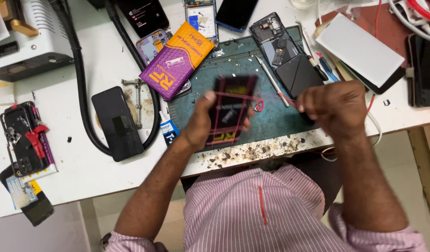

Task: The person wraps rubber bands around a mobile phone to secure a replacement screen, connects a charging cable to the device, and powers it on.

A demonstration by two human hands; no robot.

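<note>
1. A dark phone (231,109), blurred in the picture, is held up over the green work mat (271,119), near the middle of the view. Thin red rubber bands (233,95) cross its face lengthwise and crosswise.
2. The left hand (201,123) is clamped on the phone's left edge, thumb lying on the front.
3. The right hand (334,107) is closed into a fist to the right of the phone, pinching a red band that stretches across to the phone. The two hands are apart, joined only by that band.
4. On the mat behind the phone lie a slim metal tool (271,79), an opened phone frame (273,39) with its insides showing, and a dark back cover (299,74) just beside it.
5. A purple and orange flat box (177,60) rests across the mat's left corner, partly covering a purple phone frame (152,44).
6. Left of the mat, on the white desk (84,158), lie a black phone (117,123) face up, a small glue bottle (168,128), and a thick black cable (79,79) curving past them.
7. At the far left lies another phone (26,140) bound with a red clip.
8. At the upper right lies a white rectangular panel (359,49) on a dark slab.
9. The mat's near edge and the desk rim below it are flecked with brown debris.
10. The person's pink striped shirt (252,210) fills the bottom of the view.
</note>
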